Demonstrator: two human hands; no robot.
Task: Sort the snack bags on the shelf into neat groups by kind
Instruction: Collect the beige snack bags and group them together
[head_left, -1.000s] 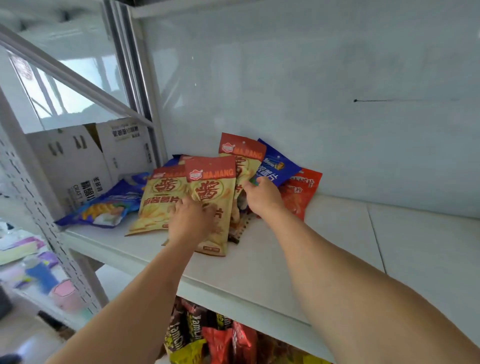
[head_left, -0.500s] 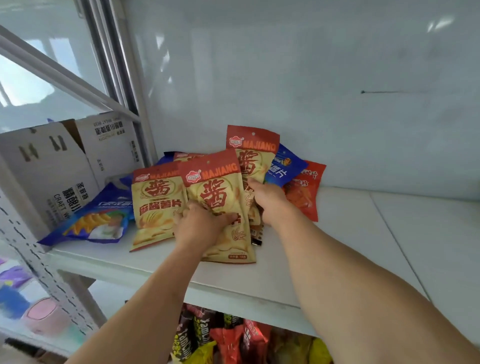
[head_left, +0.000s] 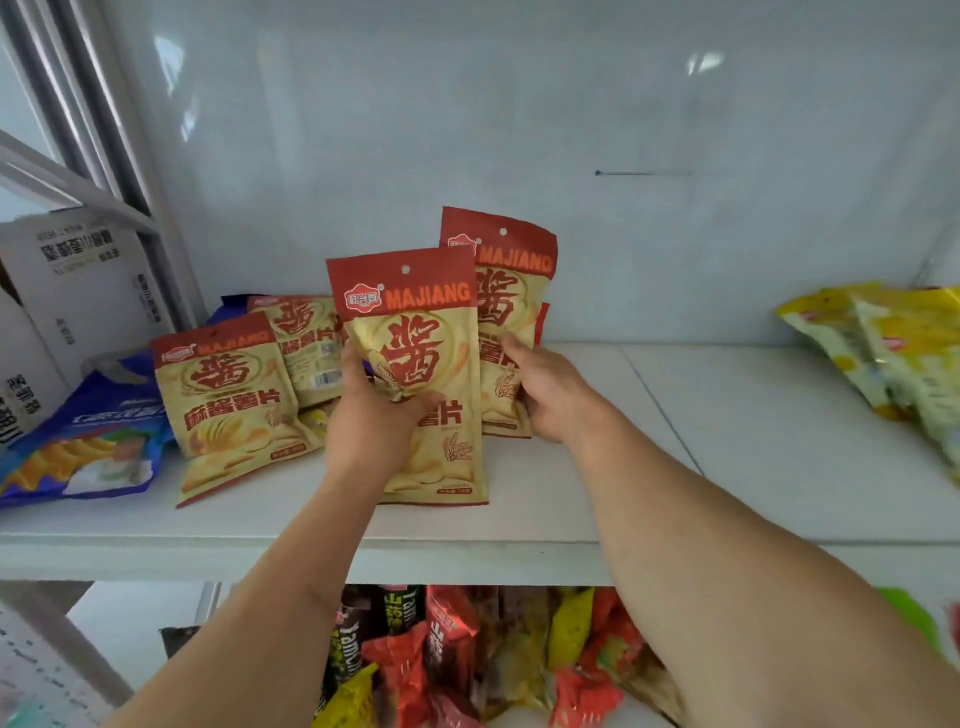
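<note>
Hands (head_left: 374, 421) round glossy flat Majiang bags (head_left: 415, 374)

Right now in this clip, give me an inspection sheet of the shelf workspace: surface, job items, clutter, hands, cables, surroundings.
Surface: white shelf board, seam right of centre.
Job's things: tan-and-red MAJIANG chip bag in front, held upright; second MAJIANG bag behind it; two more MAJIANG bags lying at left; blue chip bag at far left; yellow snack bags at far right.
Clutter: white printed cardboard box beside the shelf.
Hands: left hand grips the front bag; right hand holds the bag behind.
Cables: nothing seen.
Surroundings: pale wall; mixed snack packs on the lower shelf.
</note>
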